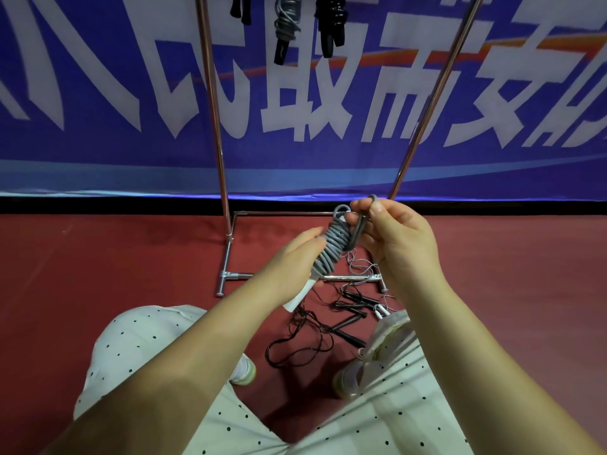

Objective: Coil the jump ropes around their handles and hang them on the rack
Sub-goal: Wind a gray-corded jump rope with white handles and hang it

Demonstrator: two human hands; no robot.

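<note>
My left hand (292, 254) gripping grey coiled rope (331, 247) at frame centre, right hand (397, 238) pinching its loop end, rack (213, 103) uprights flanking, loose black ropes (315, 330) on floor (82, 257) below.

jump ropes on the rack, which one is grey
The middle bundle of the three hanging on the rack. Its coils are grey; the bundles at its left and right are black.

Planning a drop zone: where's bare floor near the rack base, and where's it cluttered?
Bare red floor left of the rack, up to the banner, and right of the right upright. Crowded: black jump ropes tangled between the shoes, by the front bar. Both hands hold the grey jump rope.
</note>
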